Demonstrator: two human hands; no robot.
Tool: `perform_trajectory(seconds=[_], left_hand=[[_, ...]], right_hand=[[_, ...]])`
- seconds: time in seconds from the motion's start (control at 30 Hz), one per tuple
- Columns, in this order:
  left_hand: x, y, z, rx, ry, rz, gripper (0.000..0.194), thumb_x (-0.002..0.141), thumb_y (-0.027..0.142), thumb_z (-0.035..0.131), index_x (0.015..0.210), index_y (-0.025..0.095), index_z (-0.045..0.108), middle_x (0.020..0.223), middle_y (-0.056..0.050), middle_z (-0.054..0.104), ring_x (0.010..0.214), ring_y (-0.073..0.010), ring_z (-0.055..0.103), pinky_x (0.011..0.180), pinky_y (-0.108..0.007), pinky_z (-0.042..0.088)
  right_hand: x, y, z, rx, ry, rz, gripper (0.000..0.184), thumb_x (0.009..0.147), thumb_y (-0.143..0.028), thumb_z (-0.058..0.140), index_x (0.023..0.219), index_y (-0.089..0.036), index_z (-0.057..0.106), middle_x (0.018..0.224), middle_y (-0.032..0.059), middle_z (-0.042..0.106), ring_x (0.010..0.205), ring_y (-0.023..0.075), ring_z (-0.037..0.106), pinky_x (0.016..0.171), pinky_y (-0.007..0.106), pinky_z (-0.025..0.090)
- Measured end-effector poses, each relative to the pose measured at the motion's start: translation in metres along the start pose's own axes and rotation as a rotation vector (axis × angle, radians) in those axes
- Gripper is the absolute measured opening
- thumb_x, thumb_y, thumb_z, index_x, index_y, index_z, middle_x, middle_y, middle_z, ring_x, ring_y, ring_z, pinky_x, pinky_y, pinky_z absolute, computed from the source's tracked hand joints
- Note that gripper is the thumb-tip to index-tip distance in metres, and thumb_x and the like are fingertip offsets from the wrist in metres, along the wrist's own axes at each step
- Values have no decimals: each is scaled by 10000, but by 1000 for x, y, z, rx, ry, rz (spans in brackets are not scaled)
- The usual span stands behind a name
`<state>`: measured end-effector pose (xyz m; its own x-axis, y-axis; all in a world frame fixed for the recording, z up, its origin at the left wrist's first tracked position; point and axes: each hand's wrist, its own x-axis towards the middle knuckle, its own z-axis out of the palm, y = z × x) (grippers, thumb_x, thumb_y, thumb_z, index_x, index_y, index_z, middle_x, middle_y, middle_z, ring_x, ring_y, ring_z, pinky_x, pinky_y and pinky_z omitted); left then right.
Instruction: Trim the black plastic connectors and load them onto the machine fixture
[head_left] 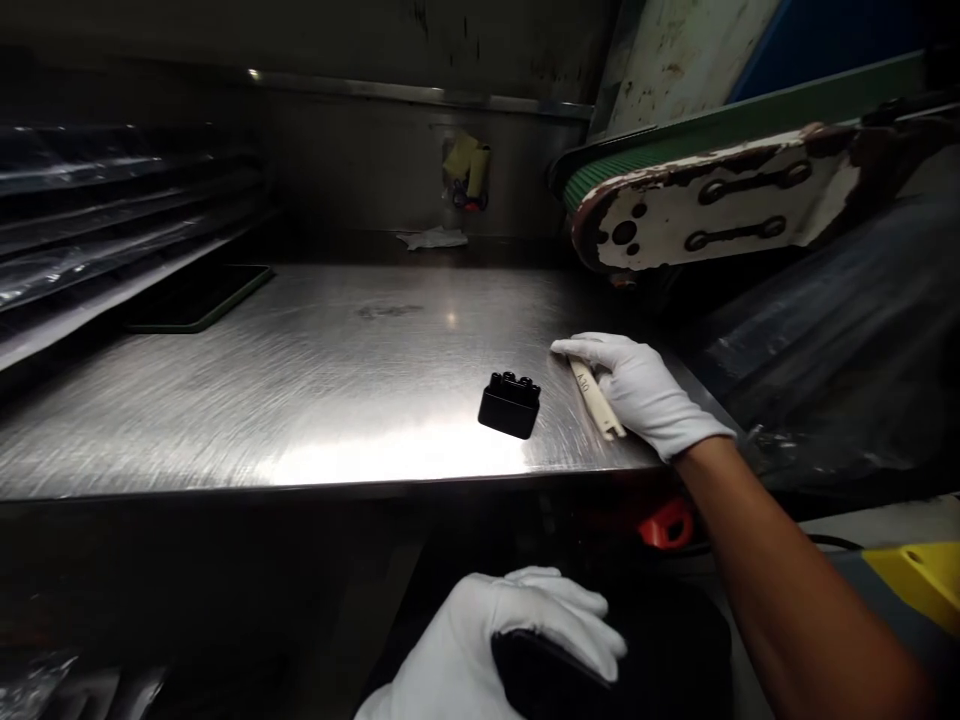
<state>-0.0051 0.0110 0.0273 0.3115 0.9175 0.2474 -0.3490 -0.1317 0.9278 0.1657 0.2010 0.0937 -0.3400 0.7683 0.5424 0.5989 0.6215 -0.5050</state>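
Right of centre frame, the gloved right hand (pixel 645 390) is closing on a cream stick (pixel 596 400), nearest the black block (pixel 510 404) just leftward; the left hand (pixel 510 640), bottom centre, is gripping a dark part (pixel 547 680).

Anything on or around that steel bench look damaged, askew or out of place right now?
The conveyor end plate at the upper right has badly chipped, peeling white paint. A crumpled white scrap lies at the back of the steel table. The small black part sits alone, slightly skewed. Nothing looks spilled.
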Motion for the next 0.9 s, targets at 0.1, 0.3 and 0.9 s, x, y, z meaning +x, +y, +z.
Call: perform_trajectory(seconds=[0.1, 0.3, 0.9], left_hand=[[-6, 1, -1, -19, 154, 79, 234, 616, 266, 886, 817, 240, 768, 843, 20, 770, 933, -187, 715, 1032, -325, 467], [2, -5, -10, 86, 125, 35, 338, 520, 182, 922, 813, 257, 772, 884, 42, 772, 962, -190, 707, 1084, -346, 431], [9, 12, 4, 457, 93, -437, 383, 616, 218, 798, 987, 254, 707, 830, 47, 748, 680, -170, 699, 983, -363, 505]], right_hand=[[-3, 1, 6, -17, 45, 27, 405, 809, -33, 509, 1074, -226, 747, 1253, 54, 649, 1183, 256, 579, 1111, 468, 382], [-39, -24, -11, -9, 107, 105, 309, 949, -261, 497, 1211, -304, 655, 1200, -28, 691, 1105, 187, 640, 1027, 386, 500], [-55, -30, -3, -244, 82, 25, 233, 924, -261, 590, 1123, -285, 710, 1279, 14, 639, 1238, 207, 535, 1086, 423, 429]])
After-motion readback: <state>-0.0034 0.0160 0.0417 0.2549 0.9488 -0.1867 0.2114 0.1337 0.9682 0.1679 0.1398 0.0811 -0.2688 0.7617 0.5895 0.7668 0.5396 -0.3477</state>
